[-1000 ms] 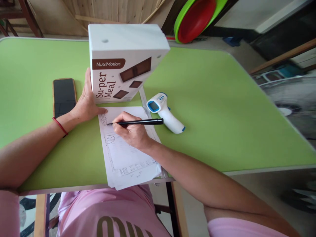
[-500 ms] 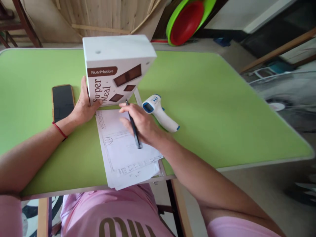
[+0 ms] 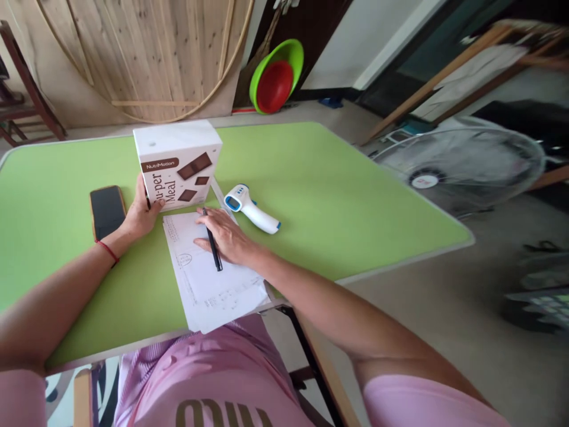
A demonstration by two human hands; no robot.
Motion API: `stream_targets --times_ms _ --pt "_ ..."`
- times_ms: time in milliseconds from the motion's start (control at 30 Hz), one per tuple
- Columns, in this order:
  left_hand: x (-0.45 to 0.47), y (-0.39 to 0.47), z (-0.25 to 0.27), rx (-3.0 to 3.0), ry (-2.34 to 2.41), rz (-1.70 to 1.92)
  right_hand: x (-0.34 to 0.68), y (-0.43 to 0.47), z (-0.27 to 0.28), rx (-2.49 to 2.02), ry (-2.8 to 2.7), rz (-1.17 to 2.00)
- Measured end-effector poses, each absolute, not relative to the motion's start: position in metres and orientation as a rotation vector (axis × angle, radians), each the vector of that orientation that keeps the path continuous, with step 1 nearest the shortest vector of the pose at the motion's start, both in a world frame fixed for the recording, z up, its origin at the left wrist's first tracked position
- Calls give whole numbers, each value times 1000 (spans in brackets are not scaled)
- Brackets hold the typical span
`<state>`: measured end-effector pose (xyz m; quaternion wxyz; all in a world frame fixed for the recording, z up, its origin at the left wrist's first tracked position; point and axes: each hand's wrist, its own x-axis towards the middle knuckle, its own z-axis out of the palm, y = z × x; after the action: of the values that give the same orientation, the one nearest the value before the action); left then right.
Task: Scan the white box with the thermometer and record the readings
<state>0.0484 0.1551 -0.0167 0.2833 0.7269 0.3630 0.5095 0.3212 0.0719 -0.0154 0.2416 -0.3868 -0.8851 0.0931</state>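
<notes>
A white and brown NutriMotion box stands upright on the green table. My left hand grips its lower left corner, thumb on the front face and fingers behind the side. A black pen is held in my right hand, over a stack of printed papers. The pen slants, one end up by the fingertips and the other toward me. Just right of this hand lies a white and blue infrared thermometer. A dark phone in an orange-brown case lies left of my left hand.
The green table reaches far to the right. Beyond its right edge stands a fan. Green and red basins lean at the back beside a round wooden board. A dark wooden chair is at the far left.
The camera view has shifted, so the box, table and hands appear smaller and the fan shows more fully. The left hand stays on the box; the pen remains in the right hand.
</notes>
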Motion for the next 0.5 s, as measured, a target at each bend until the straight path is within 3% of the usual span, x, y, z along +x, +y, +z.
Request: stream_targets --times_ms 500 --pt "56 150 5 1676 1170 1252 308 88 -18 -1017 -2434 261"
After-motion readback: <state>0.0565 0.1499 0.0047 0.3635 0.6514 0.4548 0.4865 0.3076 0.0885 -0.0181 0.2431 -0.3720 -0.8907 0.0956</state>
